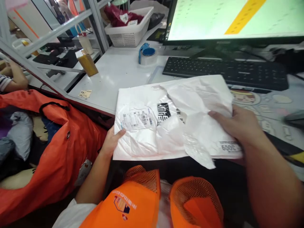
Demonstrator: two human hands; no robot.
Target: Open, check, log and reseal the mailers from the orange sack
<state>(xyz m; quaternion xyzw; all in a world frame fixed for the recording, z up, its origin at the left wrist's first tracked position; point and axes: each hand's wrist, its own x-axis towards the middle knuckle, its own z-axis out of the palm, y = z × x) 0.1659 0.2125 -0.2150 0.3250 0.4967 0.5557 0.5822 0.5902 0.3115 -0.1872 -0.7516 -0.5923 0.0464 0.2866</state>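
Observation:
A white plastic mailing bag point(204, 98) is held up in front of me, above the desk's front edge. Its surface is creased, and a loose strip of clear, crumpled plastic hangs below its lower edge. A printed shipping label point(137, 119) shows on its left half, and black printed characters sit near the middle. My left hand point(112, 141) grips the left edge, thumb on the front and fingers hidden behind. At the right side my right hand point(244, 125) clasps the bag, thumb across the front, other fingers mostly hidden.
Behind the bag are a black keyboard point(225, 69), a monitor point(232, 22) and a tape roll point(148, 55). A white basket point(128, 34) holds dark red packages. At left stand a brown box point(86, 62) and a large orange sack point(71, 142) of parcels. A person's arm point(16, 74) shows far left.

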